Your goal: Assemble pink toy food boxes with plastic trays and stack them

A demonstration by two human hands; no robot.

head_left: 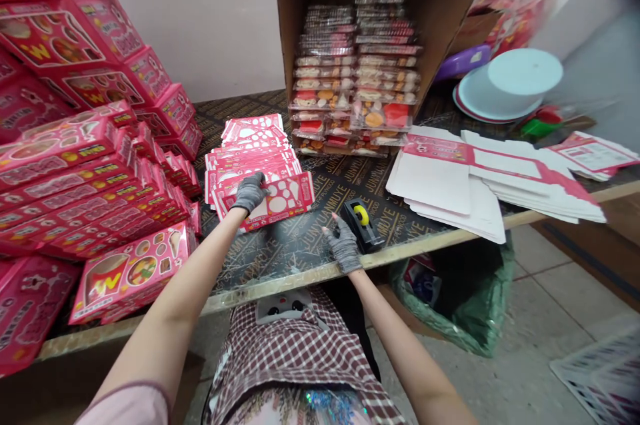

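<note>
My left hand [251, 193], in a grey fingerless glove, has its fingers curled over the upper edge of a pink cardboard box [293, 198] with white-looking cut-outs. That box lies at the front of a stack of similar flattened pink boxes [253, 135]. My right hand [343, 242], gloved the same way, is at the table's front edge with its fingers apart and nothing in them. Close beside it on the right stands a black tape dispenser [367, 232] with a yellow core.
Filled pink boxes [95, 192] are piled on the left. A brown carton [287, 32] at the back holds stacked clear packs [327, 98]. Flat white-backed cardboard blanks [435, 188] and a pale blue stool [525, 75] are on the right. A green-lined bin [480, 325] stands below the table edge.
</note>
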